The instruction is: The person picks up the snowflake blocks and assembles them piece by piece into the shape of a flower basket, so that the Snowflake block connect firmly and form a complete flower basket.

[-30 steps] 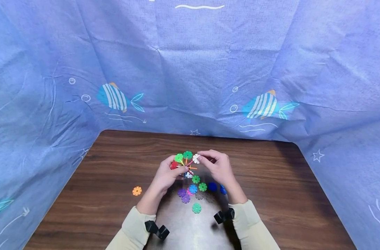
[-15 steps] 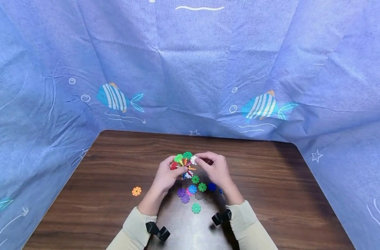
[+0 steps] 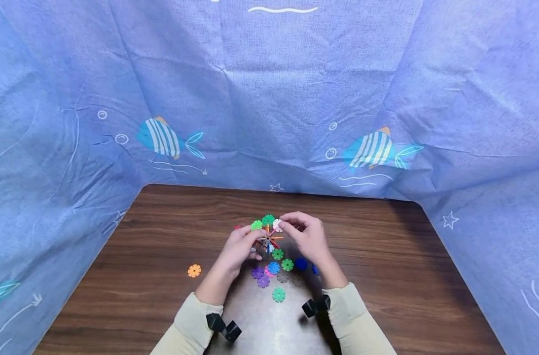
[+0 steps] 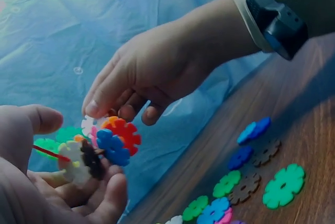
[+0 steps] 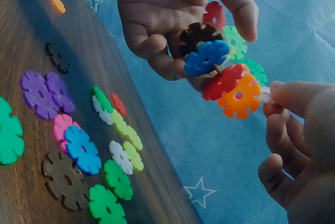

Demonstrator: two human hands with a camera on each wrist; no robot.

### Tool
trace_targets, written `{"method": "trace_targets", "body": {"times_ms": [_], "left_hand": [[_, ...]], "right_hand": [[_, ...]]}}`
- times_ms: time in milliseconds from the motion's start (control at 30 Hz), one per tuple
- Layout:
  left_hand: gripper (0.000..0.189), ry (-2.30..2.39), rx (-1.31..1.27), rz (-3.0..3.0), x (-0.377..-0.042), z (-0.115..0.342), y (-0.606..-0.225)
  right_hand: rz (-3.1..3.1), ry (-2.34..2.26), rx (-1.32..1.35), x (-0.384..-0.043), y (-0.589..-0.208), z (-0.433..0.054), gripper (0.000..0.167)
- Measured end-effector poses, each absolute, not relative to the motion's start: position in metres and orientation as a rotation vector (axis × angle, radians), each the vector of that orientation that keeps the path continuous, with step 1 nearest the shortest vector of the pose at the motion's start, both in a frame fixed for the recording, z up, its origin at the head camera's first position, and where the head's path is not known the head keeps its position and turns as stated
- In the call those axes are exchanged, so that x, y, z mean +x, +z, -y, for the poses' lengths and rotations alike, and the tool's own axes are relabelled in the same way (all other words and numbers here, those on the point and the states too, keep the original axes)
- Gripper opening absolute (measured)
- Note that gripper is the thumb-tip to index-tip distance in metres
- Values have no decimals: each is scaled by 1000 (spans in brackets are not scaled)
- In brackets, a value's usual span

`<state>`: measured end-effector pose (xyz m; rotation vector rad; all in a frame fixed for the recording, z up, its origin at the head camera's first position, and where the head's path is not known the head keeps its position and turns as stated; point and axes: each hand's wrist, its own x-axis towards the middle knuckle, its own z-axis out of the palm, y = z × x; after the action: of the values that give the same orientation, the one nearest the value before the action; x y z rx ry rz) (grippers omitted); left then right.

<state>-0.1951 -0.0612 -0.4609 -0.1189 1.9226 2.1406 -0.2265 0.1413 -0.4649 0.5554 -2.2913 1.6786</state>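
A cluster of interlocked plastic snowflake discs (image 3: 268, 239) is held up above the table between both hands. My left hand (image 3: 238, 246) has its fingers curled under and behind the cluster, its thumb raised apart from them in the right wrist view. My right hand (image 3: 309, 236) pinches a white disc (image 3: 277, 225) at the cluster's upper right between thumb and forefinger. Orange (image 5: 239, 98), red (image 5: 222, 81), blue (image 5: 207, 57) and black (image 5: 198, 40) discs show in the right wrist view. Two green discs stick out at the far side. The cluster's middle is partly hidden.
Loose discs lie on the brown wooden table (image 3: 154, 236) below the hands: purple (image 3: 263, 281), blue (image 3: 273, 267), green (image 3: 278, 295) and others. One orange disc (image 3: 194, 270) lies apart to the left. A blue fish-print cloth (image 3: 269, 98) hangs behind the table.
The cluster has turned in my left hand, its red disc now mostly behind that hand. My left thumb and fingers have shifted their hold. My right hand keeps pinching the white disc.
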Motion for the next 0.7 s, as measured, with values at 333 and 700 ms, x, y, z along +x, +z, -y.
{"method": "trace_targets", "body": {"times_ms": [333, 700], "left_hand": [[41, 2120, -81, -1759, -196, 63, -467], [44, 2280, -270, -1872, -205, 86, -457]], "right_hand": [[2389, 1634, 623, -227, -466, -141, 14], [2563, 1573, 643, -250, -472, -140, 23]]}}
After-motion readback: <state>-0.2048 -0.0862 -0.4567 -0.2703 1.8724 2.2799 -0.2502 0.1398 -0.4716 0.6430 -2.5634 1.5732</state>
